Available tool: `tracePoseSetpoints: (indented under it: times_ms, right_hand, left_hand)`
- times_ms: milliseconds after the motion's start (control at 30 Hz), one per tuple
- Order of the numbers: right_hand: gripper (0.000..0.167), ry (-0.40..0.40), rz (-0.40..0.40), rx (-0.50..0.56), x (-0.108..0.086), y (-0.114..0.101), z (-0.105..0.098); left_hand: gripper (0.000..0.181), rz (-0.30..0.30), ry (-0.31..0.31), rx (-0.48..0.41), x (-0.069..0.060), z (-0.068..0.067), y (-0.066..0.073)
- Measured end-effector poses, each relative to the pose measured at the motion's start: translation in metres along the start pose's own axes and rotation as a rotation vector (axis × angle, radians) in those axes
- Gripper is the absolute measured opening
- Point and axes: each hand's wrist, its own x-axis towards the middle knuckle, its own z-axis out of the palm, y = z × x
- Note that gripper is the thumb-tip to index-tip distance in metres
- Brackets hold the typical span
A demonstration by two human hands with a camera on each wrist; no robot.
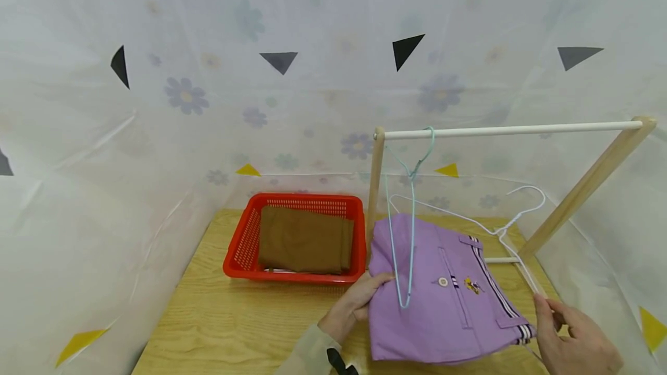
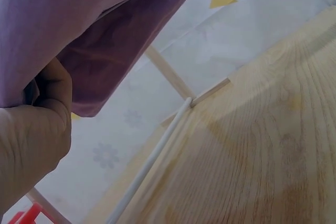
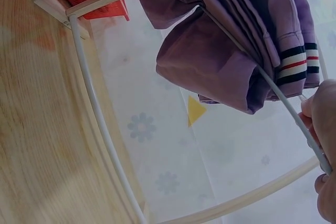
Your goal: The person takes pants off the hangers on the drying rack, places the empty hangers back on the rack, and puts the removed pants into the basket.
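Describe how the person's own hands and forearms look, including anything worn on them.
Both the left hand and the right hand are ungloved. On the left forearm is a pale, light-coloured sleeve, with a black strip beside its cuff; what that strip belongs to is unclear. No right sleeve shows.

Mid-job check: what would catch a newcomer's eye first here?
Likely the purple garment at lower right in the head view, gripped by the left hand while the right hand pinches the white hanger to its right. Next, the bright red basket left of the garment, folded brown cloth inside, and the mint hanger hooked over the white bar.
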Motion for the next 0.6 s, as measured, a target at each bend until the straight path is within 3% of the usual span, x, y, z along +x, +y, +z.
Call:
tracePoseSetpoints:
  times_ms: [267, 600]
  right_hand:
    - [0.034, 0.044, -0.017, 0.041, 0.0011, 0.0057, 0.0009]
    - [0.03, -0.018, 0.043, -0.035, 0.0032, 0.0065, 0.0]
  left_hand:
    - [0.006, 0.017, -0.026, -0.001, -0.0023, 0.0012, 0.0022]
    - [0.004, 0.004, -0.052, 0.013, -0.0068, -0.0005, 0.0015]
